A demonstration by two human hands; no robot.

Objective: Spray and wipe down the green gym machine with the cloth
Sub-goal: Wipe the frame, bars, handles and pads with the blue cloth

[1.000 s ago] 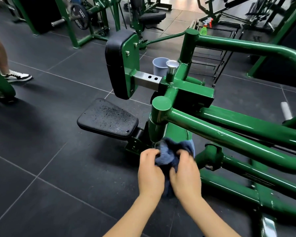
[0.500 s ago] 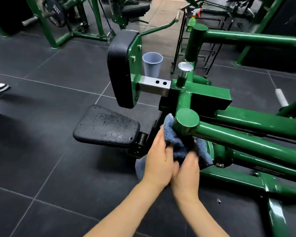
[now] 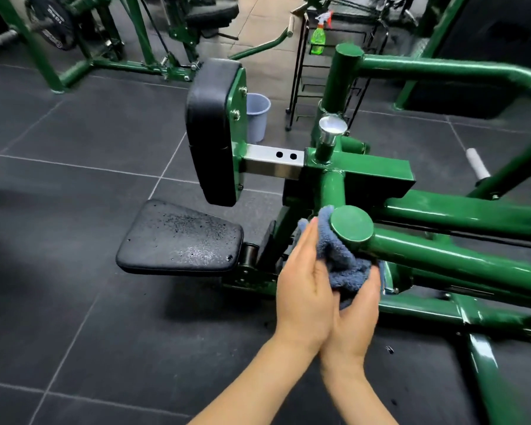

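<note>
The green gym machine (image 3: 460,262) fills the right half of the view, with a black seat pad (image 3: 181,237) and an upright black back pad (image 3: 210,130). A blue-grey cloth (image 3: 339,262) is bunched against the round capped end of a green tube. My left hand (image 3: 304,280) lies flat with straight fingers against the cloth's left side. My right hand (image 3: 357,311) cups the cloth from below, fingers curled round it. A green spray bottle (image 3: 318,35) stands on a black wire rack far behind the machine.
A grey bucket (image 3: 258,115) stands on the floor behind the back pad. A chrome knob (image 3: 331,130) rises from the frame. Other green machines and a weight plate (image 3: 52,23) stand at the back left. Dark rubber floor tiles spread to the left.
Both hands have lifted the cloth from low on the frame up to the capped tube end. The view has shifted closer and to the right.
</note>
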